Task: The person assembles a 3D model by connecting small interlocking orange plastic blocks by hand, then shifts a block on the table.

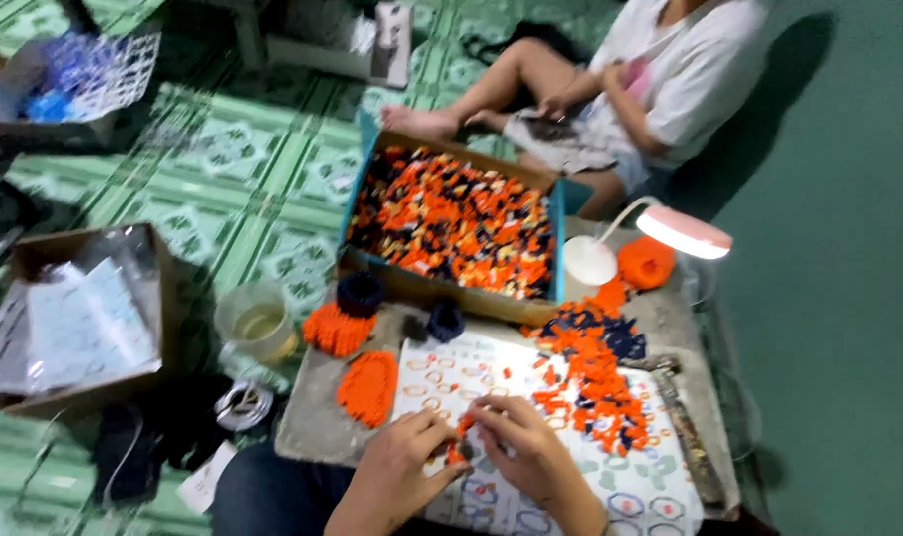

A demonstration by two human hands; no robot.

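pinched between the fingertips of left hand [397, 474] and right hand [526, 452], a small orange piece [458, 437], held low over the patterned sheet [625, 491], near the loose pile of orange and dark pieces [585, 372]. tiny, bright orange, shape too blurred to tell. refills likely kept handy in the open box [451, 220] just behind.

Green patterned floor mat [243, 169], plain green wall [848, 298] at right. Cardboard boxes [84, 318] on the floor at left. White desk lamp [670, 230], lit, on a low board [313, 417]. Another person [650, 89] sits against the wall.
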